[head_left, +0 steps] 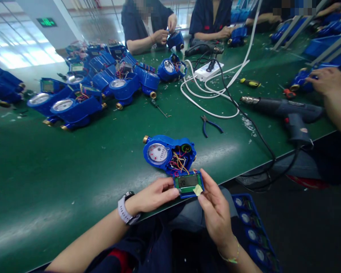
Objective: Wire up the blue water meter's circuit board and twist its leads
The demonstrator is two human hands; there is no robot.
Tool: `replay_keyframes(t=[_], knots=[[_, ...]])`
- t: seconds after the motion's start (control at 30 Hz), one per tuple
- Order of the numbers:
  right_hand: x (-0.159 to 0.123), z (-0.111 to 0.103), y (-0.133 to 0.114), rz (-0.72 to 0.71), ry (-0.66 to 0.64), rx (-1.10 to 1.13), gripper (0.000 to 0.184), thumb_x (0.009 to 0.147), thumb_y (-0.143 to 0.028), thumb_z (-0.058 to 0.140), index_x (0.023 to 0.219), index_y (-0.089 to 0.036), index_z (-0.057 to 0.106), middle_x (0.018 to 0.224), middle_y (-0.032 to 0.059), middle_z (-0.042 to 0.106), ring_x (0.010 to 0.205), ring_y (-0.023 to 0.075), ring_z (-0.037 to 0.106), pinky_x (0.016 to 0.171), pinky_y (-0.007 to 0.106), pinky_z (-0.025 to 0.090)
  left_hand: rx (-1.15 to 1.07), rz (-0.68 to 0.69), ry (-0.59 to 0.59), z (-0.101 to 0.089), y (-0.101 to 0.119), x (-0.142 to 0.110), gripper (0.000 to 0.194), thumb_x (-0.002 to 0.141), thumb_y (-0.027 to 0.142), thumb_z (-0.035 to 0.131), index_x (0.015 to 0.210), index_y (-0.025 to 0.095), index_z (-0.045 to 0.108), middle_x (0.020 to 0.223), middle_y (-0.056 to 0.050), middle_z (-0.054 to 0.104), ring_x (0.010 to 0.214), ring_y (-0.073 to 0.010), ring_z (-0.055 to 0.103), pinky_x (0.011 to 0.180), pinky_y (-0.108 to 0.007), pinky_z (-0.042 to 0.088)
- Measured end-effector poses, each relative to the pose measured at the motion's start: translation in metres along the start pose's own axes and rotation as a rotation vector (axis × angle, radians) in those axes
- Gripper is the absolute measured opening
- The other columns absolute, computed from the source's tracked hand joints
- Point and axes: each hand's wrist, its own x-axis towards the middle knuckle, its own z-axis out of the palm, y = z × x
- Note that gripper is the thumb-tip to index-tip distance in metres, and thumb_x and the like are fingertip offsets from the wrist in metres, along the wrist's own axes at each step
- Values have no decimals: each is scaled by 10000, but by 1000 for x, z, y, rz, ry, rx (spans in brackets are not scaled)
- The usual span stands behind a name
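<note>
Display module [187,182] near edge of table [102,155]

Factory workshop. Long green work table [116,151]. Many blue meters [104,76] piled near ten o'clock. Workers [200,19] near twelve and one. Pliers [205,119] near two, heat gun [287,109] near three.

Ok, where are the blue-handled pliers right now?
In the head view, right of centre: the pliers lie on the green table, beyond the open blue meter and left of the heat gun.
</note>
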Motion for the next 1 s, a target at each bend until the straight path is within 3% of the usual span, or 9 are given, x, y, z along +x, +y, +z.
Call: replay_keyframes(t=[0.1, 0.17, 0.3, 0.5, 0.63, 0.83, 1.0], knots=[[2, 0, -2, -3, -20, -16, 429, 970, -231, 520, 1394, -291, 491, 1378, 52, 541, 1229, 220, 546, 1019, 377, 490, 61, 95, 12, 6, 1, -1, 643, 867, 701, 400, 1085, 131, 601, 939, -77, 642, 882, -217, 570, 855, -348, 462], [3, 0, -3, -8, -25, -18, 420, 969, -236, 526, 1384, -296, 498, 1366, 54, 552, 1211, 223, 562, 1008, 382, 500, 105, 108, 85, 9, 0, -1, 600, 906, 648, 378, 1117, 132, 599, 1004, -91, 653, 939, -232, 574, 903, -363, 447], [4, 1, -2, -12, -35, 1, 406, 960, -242, 551, 1361, -287, 510, 1346, 65, 566, 1214, 214, 558, 1012, 351, 495, 258, 73, 203, 12, -5, -1, 470, 957, 519, 369, 970, 125, 625, 888, -66, 653, 804, -197, 569, 772, -316, 455], [6, 0, -1, -20, -45, 29, 349, 957, -226, 563, 1299, -288, 535, 1244, 52, 619, 1147, 153, 594, 993, 239, 483, 369, 104, 214, 9, -5, 0, 341, 953, 404, 409, 885, 134, 607, 769, -30, 624, 676, -152, 520, 654, -262, 410], [7, 0, 2, -12, -37, 2, 352, 951, -242, 570, 1299, -274, 523, 1236, 64, 617, 1142, 161, 598, 988, 255, 490, 390, 94, 200, 8, -4, 0, 326, 944, 383, 412, 880, 134, 613, 809, -54, 654, 711, -169, 556, 688, -277, 432], [12, 1, 2, 37, -34, -61, 358, 935, -283, 576, 1283, -216, 523, 1214, 112, 624, 1113, 221, 619, 955, 364, 531, 413, 97, 202, 7, -2, 0, 355, 937, 424, 422, 876, 143, 631, 756, -50, 647, 718, -183, 581, 711, -287, 465], [26, -3, -7, 100, -102, -47, 291, 919, -310, 580, 1192, -211, 555, 1078, 86, 674, 953, 197, 673, 826, 317, 572, 425, 124, 197, 5, -4, -1, 373, 942, 431, 416, 822, 143, 619, 703, -37, 621, 684, -172, 563, 677, -273, 449]])
